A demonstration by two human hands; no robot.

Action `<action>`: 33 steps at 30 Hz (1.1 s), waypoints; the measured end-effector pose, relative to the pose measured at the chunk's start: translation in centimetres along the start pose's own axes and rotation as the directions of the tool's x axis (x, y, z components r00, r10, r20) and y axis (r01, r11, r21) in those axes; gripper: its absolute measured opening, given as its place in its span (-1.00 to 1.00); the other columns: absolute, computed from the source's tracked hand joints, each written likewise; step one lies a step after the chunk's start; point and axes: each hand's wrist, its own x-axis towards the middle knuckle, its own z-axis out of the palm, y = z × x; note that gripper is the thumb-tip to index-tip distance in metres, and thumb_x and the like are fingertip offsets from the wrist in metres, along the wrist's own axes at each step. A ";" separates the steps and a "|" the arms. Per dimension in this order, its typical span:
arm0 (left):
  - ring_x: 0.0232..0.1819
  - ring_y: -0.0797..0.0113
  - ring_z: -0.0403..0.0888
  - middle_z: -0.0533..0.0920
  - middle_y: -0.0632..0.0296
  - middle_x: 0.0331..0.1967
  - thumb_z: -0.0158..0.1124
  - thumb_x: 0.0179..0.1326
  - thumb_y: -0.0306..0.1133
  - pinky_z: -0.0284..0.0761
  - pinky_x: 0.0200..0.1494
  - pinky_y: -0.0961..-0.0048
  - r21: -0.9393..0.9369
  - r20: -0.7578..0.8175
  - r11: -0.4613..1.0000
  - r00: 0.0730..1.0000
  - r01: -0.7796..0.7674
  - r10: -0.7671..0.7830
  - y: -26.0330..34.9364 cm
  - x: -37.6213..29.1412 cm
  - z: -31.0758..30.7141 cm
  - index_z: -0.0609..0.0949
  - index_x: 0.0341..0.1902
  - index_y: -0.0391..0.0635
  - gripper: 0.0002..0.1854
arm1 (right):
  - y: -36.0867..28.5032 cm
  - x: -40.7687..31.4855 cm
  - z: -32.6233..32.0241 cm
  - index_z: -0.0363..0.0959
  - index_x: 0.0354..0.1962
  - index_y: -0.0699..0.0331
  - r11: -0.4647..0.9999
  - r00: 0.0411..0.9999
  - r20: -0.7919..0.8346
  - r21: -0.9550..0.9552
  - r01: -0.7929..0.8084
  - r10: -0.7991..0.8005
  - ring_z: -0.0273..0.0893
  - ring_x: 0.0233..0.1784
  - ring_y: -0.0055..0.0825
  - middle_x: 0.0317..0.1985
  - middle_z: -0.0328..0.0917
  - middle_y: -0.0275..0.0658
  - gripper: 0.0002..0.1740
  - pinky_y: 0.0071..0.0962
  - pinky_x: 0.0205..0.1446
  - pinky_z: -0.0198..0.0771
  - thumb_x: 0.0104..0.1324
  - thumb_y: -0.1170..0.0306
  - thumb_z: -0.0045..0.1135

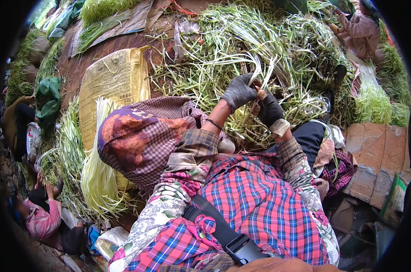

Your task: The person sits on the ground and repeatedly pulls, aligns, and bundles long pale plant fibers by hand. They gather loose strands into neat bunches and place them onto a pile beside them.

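Note:
My left hand [241, 91], in a worn grey glove with bare fingertips, grips a few long white-and-green vegetable shoots [256, 68]. Close against it, my right hand [270, 107] wears a darker glove and pinches pale stalks between thumb and fingers. The two hands meet above a heap of loose shoots [239, 37], mixed with brownish trimmings [246, 131]. Part of the held stalks is hidden behind my fingers. A neat bundle of pale yellow shoots [98, 183] lies to my left, partly on a yellow woven sack [113, 74].
A checked cloth [164, 149] covers my left knee. Flattened cardboard [375, 153] lies to the right, near another shoot bundle [370, 98]. People sit at the lower left [44, 217], far left [15, 129] and upper right [360, 32]. More shoots [103, 10] rest on a sheet ahead.

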 end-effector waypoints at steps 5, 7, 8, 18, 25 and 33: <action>-0.39 0.54 0.52 0.59 0.32 -0.44 0.37 -0.19 -0.53 0.47 -0.27 0.57 0.000 -0.094 0.994 0.989 -0.113 0.112 -1.5 0.5 0.1 0.56 -0.29 -0.17 -0.70 | 0.4 0.2 -0.9 0.38 -0.17 0.24 0.999 0.989 -0.140 0.043 -0.034 0.040 0.23 -0.65 -0.67 -0.57 0.35 -0.44 -0.75 -0.69 -0.57 0.17 0.34 0.24 -0.09; -0.37 0.58 0.49 0.57 0.35 -0.43 0.36 -0.22 -0.60 0.46 -0.25 0.60 0.012 -0.178 0.991 0.975 -0.130 0.130 -0.1 0.1 0.4 0.55 -0.29 -0.16 -0.68 | 0.5 0.4 -0.7 0.39 -0.17 0.24 0.994 0.976 -0.198 -0.072 0.082 -0.094 0.23 -0.67 -0.68 -0.58 0.37 -0.43 -0.77 -0.69 -0.60 0.17 0.33 0.29 -0.06; -0.38 0.58 0.49 0.57 0.36 -0.43 0.36 -0.22 -0.61 0.46 -0.25 0.60 -0.011 -0.200 0.991 0.971 -0.136 0.131 0.1 0.0 0.3 0.55 -0.29 -0.16 -0.68 | 0.5 0.4 -0.3 0.42 -0.20 0.25 0.995 0.945 -0.311 -0.061 0.084 -0.099 0.23 -0.68 -0.69 -0.55 0.41 -0.42 -0.82 -0.69 -0.64 0.15 0.30 0.36 -0.01; -0.48 0.43 0.56 0.57 0.23 -0.48 0.39 -0.27 -0.65 0.57 -0.36 0.54 -0.365 -0.365 0.880 0.916 -0.303 0.164 5.2 -1.1 -5.7 0.52 -0.25 -0.24 -0.60 | 7.8 -2.6 -4.1 0.38 -0.12 0.39 0.648 0.977 0.213 -0.741 0.177 -0.022 0.46 -0.18 -0.49 -0.25 0.53 -0.21 -0.64 -0.49 -0.08 0.38 0.07 0.63 0.11; -0.57 0.50 0.53 0.55 0.27 -0.55 0.35 -0.24 -0.68 0.47 -0.54 0.63 -0.474 -0.577 0.714 0.794 -0.515 0.190 10.0 -4.3 -10.0 0.50 -0.25 -0.22 -0.62 | 2.0 -4.8 -9.4 0.43 -0.30 0.13 -0.198 0.991 0.132 -0.972 0.124 -0.026 0.50 -0.28 -0.10 -0.39 0.51 -0.09 -0.83 -0.21 -0.24 0.40 0.10 0.39 0.04; -0.73 0.54 0.34 0.46 0.31 -0.62 0.21 -0.12 -0.71 0.20 -0.73 0.65 -0.485 -0.761 0.469 0.620 -0.738 0.189 13.2 -7.0 -12.0 0.44 -0.14 -0.24 -0.62 | -0.7 -4.9 -15.1 0.50 -0.21 0.03 -0.548 0.920 -0.384 -0.787 -0.283 0.075 0.51 -0.13 -0.21 -0.23 0.55 -0.19 -0.73 -0.23 -0.09 0.40 0.11 0.23 0.05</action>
